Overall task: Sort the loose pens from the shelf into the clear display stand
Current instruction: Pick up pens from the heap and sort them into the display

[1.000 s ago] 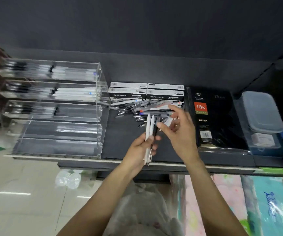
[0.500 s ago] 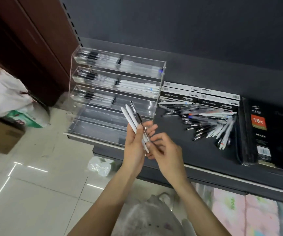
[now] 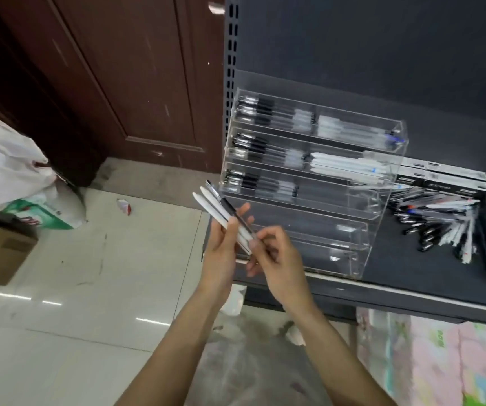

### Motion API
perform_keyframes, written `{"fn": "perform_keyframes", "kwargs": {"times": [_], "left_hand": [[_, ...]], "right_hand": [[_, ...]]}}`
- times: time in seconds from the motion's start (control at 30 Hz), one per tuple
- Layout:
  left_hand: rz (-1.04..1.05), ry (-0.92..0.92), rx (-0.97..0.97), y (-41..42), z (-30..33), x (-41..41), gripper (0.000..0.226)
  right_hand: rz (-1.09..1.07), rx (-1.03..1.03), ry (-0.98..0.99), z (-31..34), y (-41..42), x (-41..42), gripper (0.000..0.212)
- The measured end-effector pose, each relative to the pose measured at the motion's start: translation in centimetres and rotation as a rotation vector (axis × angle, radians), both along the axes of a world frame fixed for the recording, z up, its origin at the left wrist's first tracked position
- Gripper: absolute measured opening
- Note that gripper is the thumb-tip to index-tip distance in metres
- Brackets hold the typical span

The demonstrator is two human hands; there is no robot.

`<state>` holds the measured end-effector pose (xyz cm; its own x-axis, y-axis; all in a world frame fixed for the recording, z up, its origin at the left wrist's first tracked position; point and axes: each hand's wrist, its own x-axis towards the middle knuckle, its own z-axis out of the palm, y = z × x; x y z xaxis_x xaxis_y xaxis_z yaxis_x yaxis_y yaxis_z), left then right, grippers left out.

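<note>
Dark shelf [image 3: 397,268] carries the clear stand [image 3: 353,200] just ahead; your left hand [image 3: 224,253] grips three pens [image 3: 221,210]. Your right hand [image 3: 277,259] pinches the black pen's near end: draw it straight, lay it with matching ones.

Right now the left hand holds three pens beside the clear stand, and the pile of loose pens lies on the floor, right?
Not quite. The head view shows the pile on the dark shelf, right of the stand, not on the floor. The left hand does hold three pens beside the stand.
</note>
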<state>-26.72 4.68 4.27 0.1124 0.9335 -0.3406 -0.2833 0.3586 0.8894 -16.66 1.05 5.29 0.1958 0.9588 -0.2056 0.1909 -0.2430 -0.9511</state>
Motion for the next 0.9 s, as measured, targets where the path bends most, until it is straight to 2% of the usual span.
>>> {"fn": "perform_keyframes", "kwargs": {"times": [0.1,0.23,0.3,0.4,0.5,0.63,0.83,0.9], "left_hand": [[-0.073,0.066,-0.017,1.8,0.4,-2.9,0.022],[-0.103,0.015,-0.09,3.1,0.4,-4.3,0.013],[-0.099,-0.029,-0.13,3.5,0.2,-4.2,0.015],[-0.059,-0.092,-0.19,4.6,0.1,-4.4,0.017],[-0.019,-0.096,-0.185,5.9,-0.1,-5.3,0.015],[0.031,-0.087,-0.19,6.8,-0.5,-5.7,0.015],[0.01,-0.09,-0.186,7.4,-0.5,-5.1,0.014],[0.002,-0.095,-0.192,7.4,-0.4,-4.8,0.013]], "right_hand": [[-0.054,-0.011,0.008,0.5,1.1,-0.4,0.004],[-0.003,-0.032,-0.038,1.2,2.0,0.1,0.005],[-0.006,-0.01,-0.129,1.5,2.3,0.6,0.002],[-0.16,0.1,-0.333,1.9,2.8,2.5,0.012],[-0.278,0.152,-0.433,2.2,3.7,5.5,0.013],[-0.246,0.153,-0.6,1.0,6.0,8.1,0.012],[-0.15,0.202,-0.778,-1.0,9.0,7.8,0.01],[-0.142,0.234,-0.916,-1.4,9.5,7.5,0.008]]}}
